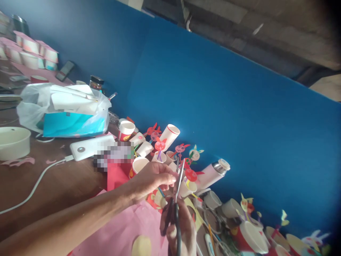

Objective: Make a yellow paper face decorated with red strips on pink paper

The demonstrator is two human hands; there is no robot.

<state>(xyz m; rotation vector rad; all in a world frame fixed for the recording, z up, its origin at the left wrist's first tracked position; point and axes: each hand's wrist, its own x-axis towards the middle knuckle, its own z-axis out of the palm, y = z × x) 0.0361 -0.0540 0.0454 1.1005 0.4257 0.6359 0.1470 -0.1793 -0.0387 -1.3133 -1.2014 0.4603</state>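
My right hand [183, 225] grips a pair of black-handled scissors [179, 185], its fingers in the handles and the blades pointing up, slightly apart. Close beside the blades, my left hand [154, 176] is closed in a pinch; whatever lies between its fingertips is too small to make out. Beneath both hands spreads pink paper [128, 227], with a pale yellow round piece [141, 245] on it. Red paper [117, 174] lies by my left wrist. Behind the blades, a red paper rabbit head [190, 174] stands in a paper cup [188, 188].
A white power bank [92, 146] with a cable lies left, before a plastic bag [74, 110]. A pink thermos [213, 174] leans near the blue wall [226, 106]. More paper cups [250, 236] with paper figures stand right. A white bowl [14, 144] sits far left.
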